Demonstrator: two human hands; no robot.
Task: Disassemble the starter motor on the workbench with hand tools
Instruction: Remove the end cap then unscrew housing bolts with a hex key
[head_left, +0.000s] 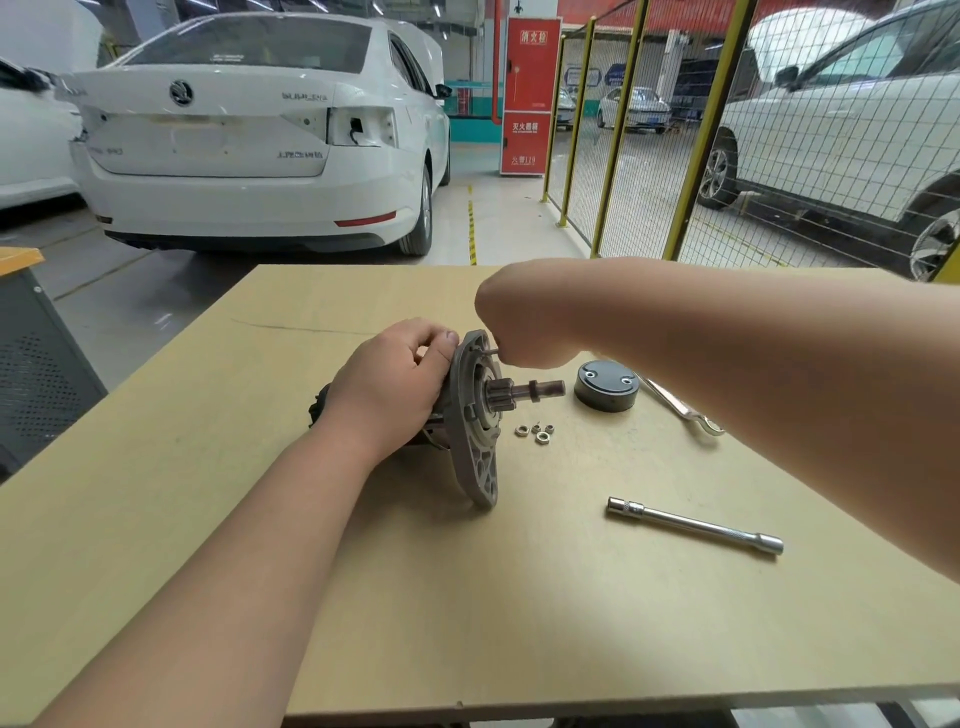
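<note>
On workbench (363, 597) | left hand (389, 384) grips starter motor (475, 415) | right hand's (519, 317) grip unclear

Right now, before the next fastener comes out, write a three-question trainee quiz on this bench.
1. True or false: the left hand grips the starter motor body behind its flange.
2. Which lies nearest the loose nuts? A) extension bar B) black round cap C) wrench
3. Fill in: the right hand holds a thin tool against the flange's ____ edge.

Key: 1 true; 2 B; 3 upper.
</note>
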